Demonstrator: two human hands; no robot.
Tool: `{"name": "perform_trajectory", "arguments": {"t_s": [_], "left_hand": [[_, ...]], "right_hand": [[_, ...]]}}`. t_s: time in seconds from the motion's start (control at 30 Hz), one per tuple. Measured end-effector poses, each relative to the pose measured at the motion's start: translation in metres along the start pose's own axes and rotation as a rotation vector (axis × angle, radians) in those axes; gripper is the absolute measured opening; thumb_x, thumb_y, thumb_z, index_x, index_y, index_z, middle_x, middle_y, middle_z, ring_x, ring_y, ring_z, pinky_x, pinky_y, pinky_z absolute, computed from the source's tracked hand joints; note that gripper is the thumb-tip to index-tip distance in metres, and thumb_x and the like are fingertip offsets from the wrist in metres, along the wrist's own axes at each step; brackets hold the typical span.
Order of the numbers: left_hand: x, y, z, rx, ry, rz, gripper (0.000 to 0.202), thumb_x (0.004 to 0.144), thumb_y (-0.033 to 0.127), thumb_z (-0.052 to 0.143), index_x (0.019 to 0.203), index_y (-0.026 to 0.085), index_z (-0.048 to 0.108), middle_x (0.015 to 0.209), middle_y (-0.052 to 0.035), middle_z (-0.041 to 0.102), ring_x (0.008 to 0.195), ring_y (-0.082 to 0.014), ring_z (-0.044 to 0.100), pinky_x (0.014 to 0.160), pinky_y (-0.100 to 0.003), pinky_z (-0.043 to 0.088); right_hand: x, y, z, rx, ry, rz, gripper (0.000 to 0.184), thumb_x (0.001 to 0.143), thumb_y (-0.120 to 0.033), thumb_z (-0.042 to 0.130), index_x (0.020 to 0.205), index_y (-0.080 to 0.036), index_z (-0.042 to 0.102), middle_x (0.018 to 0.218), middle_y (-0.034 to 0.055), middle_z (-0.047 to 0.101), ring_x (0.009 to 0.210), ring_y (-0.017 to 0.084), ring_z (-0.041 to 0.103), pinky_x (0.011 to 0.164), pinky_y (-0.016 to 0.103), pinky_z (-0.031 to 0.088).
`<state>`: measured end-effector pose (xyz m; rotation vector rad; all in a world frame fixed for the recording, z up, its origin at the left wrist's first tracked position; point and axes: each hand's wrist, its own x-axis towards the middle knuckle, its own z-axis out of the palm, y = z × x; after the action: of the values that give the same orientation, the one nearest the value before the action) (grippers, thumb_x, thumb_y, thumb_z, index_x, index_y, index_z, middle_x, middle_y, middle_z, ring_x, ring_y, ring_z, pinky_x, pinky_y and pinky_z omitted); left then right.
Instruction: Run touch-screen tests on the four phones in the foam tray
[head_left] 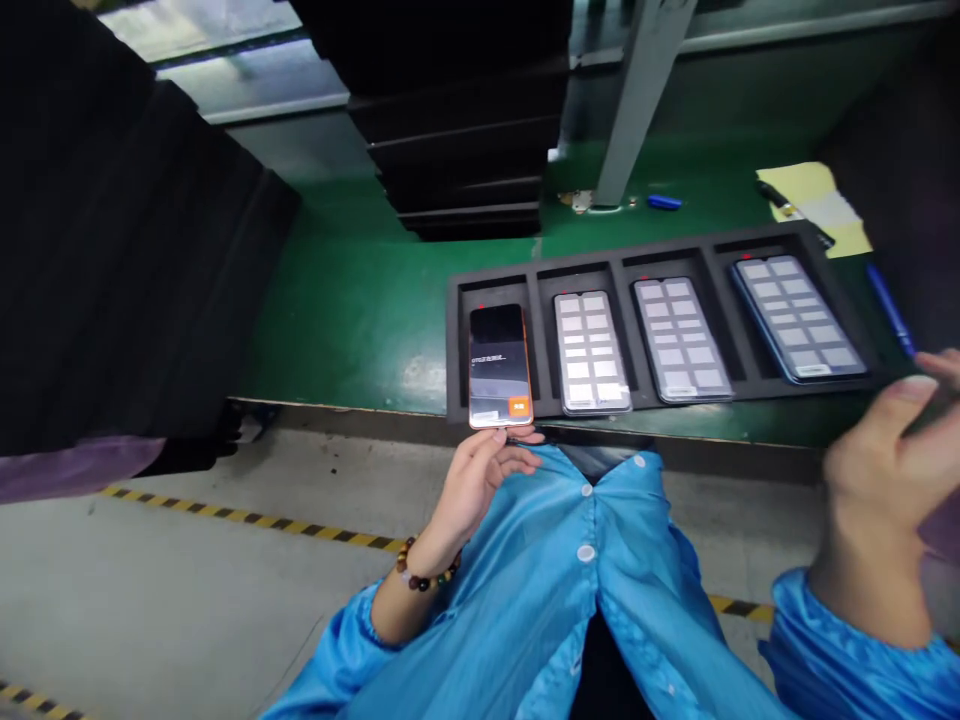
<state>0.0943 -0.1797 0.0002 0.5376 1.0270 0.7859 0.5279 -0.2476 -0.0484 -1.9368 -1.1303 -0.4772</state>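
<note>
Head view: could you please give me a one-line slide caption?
Left hand grips the dark-screened phone in a four-slot tray; right hand raised, empty.

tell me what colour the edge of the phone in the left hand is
Orange, seen in the head view: the phone at the left hand has an orange rim.

orange-edged phone (500,365), screen lit w/ dark display & orange button, lying face up in leftmost slot of black tray (795,238), bottom end over tray's near edge.

Phone (500,366) text — too small (unreadable).
</note>
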Motion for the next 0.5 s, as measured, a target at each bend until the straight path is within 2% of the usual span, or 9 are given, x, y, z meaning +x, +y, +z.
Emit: {"name": "perform_trajectory", "arguments": {"t_s": [0.07, 0.13, 0.17, 0.23, 0.33, 0.4, 0.5], "left_hand": [[0.001, -0.001, 0.000, 0.006, 0.010, 0.012, 0.041, 0.088, 0.048, 0.088, 0.104, 0.011, 0.087, 0.108, -0.0190, 0.086, 0.082, -0.0209, 0.081, 0.076, -0.029, 0.066], [0.001, 0.000, 0.001, 0.019, 0.021, 0.022, 0.040, 0.087, 0.048, 0.088, 0.101, 0.011, 0.087, 0.105, -0.0181, 0.087, 0.081, -0.0209, 0.082, 0.076, -0.028, 0.066], [0.001, 0.000, 0.001, 0.026, 0.030, 0.027, 0.040, 0.086, 0.048, 0.089, 0.099, 0.011, 0.087, 0.104, -0.0175, 0.087, 0.080, -0.0207, 0.082, 0.076, -0.028, 0.067], [0.003, 0.003, 0.001, 0.036, 0.070, 0.046, 0.039, 0.087, 0.050, 0.088, 0.095, 0.012, 0.085, 0.101, -0.0164, 0.087, 0.078, -0.0198, 0.082, 0.074, -0.028, 0.067], [0.010, 0.011, -0.006, 0.041, 0.180, 0.109, 0.040, 0.088, 0.052, 0.085, 0.088, 0.012, 0.079, 0.096, -0.0143, 0.086, 0.074, -0.0181, 0.081, 0.072, -0.026, 0.066], [0.015, 0.020, -0.018, 0.064, 0.229, 0.150, 0.045, 0.086, 0.057, 0.085, 0.087, 0.013, 0.077, 0.093, -0.0139, 0.086, 0.074, -0.0186, 0.081, 0.070, -0.025, 0.066], [0.020, 0.034, -0.038, 0.222, 0.223, 0.175, 0.056, 0.086, 0.066, 0.084, 0.087, 0.011, 0.077, 0.088, -0.0150, 0.084, 0.064, -0.0172, 0.077, 0.059, -0.024, 0.061]], "right_hand": [[0.017, 0.017, 0.001, -0.131, -0.176, 0.120, 0.062, 0.109, -0.062, 0.041, 0.146, -0.018, 0.063, 0.139, 0.0240, 0.067, 0.132, 0.042, 0.065, 0.106, 0.061, 0.046], [0.026, 0.021, 0.004, -0.173, -0.316, 0.231, 0.062, 0.110, -0.060, 0.038, 0.151, -0.020, 0.061, 0.138, 0.0244, 0.068, 0.127, 0.042, 0.066, 0.100, 0.059, 0.046], [0.027, 0.018, 0.005, -0.164, -0.347, 0.266, 0.062, 0.110, -0.060, 0.037, 0.151, -0.020, 0.060, 0.138, 0.0246, 0.068, 0.126, 0.042, 0.066, 0.099, 0.059, 0.045], [0.025, 0.009, 0.004, -0.133, -0.339, 0.273, 0.062, 0.110, -0.062, 0.036, 0.147, -0.020, 0.061, 0.136, 0.0243, 0.068, 0.126, 0.041, 0.065, 0.101, 0.058, 0.045], [0.015, -0.004, -0.004, -0.066, -0.348, 0.240, 0.059, 0.109, -0.066, 0.042, 0.138, -0.021, 0.065, 0.129, 0.0206, 0.071, 0.121, 0.035, 0.068, 0.099, 0.048, 0.048], [0.009, -0.008, -0.011, -0.019, -0.374, 0.220, 0.058, 0.106, -0.068, 0.050, 0.136, -0.022, 0.067, 0.128, 0.0190, 0.071, 0.115, 0.031, 0.070, 0.098, 0.044, 0.051], [0.005, -0.013, -0.019, -0.021, -0.336, 0.144, 0.061, 0.104, -0.068, 0.055, 0.141, -0.021, 0.067, 0.133, 0.0201, 0.069, 0.122, 0.034, 0.068, 0.104, 0.046, 0.050]]}}
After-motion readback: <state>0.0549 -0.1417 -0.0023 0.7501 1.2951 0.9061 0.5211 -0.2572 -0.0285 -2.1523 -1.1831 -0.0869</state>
